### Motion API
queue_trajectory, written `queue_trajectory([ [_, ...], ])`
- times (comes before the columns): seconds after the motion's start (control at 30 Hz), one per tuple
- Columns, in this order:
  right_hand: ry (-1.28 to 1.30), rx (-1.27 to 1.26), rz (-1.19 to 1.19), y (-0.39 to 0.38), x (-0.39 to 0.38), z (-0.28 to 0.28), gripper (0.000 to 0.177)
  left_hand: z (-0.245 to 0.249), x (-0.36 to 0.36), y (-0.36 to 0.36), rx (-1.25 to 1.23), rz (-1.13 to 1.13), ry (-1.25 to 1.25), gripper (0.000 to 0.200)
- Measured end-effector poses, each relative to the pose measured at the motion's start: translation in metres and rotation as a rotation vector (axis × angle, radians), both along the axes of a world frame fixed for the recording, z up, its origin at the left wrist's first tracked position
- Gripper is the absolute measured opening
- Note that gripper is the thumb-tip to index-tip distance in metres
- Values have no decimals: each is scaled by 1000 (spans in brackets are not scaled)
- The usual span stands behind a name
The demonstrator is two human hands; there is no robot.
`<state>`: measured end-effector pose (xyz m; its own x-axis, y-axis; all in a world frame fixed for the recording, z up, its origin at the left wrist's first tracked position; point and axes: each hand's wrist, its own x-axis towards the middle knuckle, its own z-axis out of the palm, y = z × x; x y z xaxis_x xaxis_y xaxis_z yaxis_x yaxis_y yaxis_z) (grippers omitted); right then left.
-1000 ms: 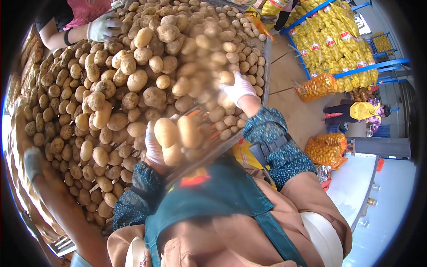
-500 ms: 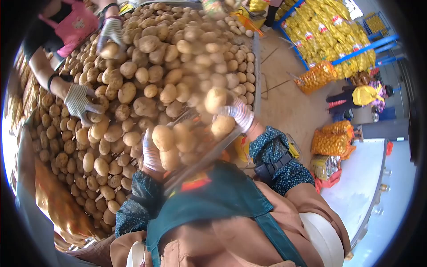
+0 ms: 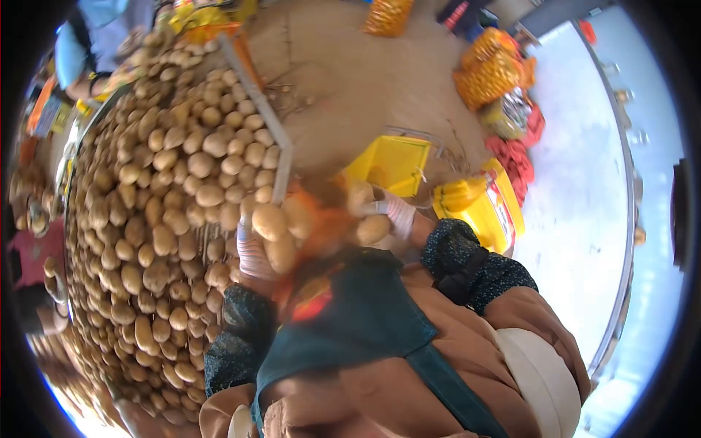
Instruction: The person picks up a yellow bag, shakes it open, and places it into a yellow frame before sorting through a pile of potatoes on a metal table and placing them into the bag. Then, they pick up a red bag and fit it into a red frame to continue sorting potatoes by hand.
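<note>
My left hand point(image 3: 253, 252), in a pale striped glove, is closed round a few potatoes point(image 3: 269, 222) in front of my apron. Opposite it my right hand point(image 3: 398, 217), gloved alike, grips two more potatoes point(image 3: 373, 230), one above the other. Between the hands is a blurred orange mesh bag point(image 3: 320, 219), close against the dark green apron point(image 3: 350, 306). The big heap of potatoes point(image 3: 157, 277) lies just left of my left hand.
A metal edge point(image 3: 255, 109) borders the heap. Yellow crates point(image 3: 394, 164) and a yellow container point(image 3: 489, 208) stand on the floor at right. Filled orange mesh sacks point(image 3: 493, 69) stand farther off. Other people point(image 3: 109, 40) are by the heap's far and left sides.
My view has swung right, away from the heap's middle, toward the floor and yellow crates. Both hands keep their potatoes and are now past the table's metal edge.
</note>
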<state>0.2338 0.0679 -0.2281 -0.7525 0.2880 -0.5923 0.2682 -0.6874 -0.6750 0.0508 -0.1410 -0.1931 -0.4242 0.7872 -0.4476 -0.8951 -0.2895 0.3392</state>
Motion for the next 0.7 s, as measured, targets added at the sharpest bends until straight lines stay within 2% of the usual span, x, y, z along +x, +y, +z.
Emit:
queue_trajectory([
  [0.03,-15,40,-85,8,26,-14,57,-7,6,14,-79,-10,-35,61],
  [0.1,-14,-54,-240,20,67,-18,57,-8,21,49,-203,-66,-77,62],
  [0.2,-32,-131,-413,25,109,-16,58,-28,36,86,-112,-280,-169,61],
  [0.27,-59,-126,-478,28,127,-10,61,-12,54,125,-233,-307,-229,58],
  [0.3,-55,-124,-485,29,135,-11,62,-20,60,140,-202,-359,-307,54],
  [0.4,-36,-117,-496,37,148,-10,64,-55,79,190,-75,-442,-226,54],
  [0.53,-37,-107,-501,45,154,-7,65,-57,87,225,-447,-480,-31,59],
  [0.63,-15,-105,-494,54,155,-13,63,-46,93,213,-370,-662,305,64],
  [0.7,-6,-80,-453,55,150,-18,64,-57,95,206,-282,-762,336,67],
])
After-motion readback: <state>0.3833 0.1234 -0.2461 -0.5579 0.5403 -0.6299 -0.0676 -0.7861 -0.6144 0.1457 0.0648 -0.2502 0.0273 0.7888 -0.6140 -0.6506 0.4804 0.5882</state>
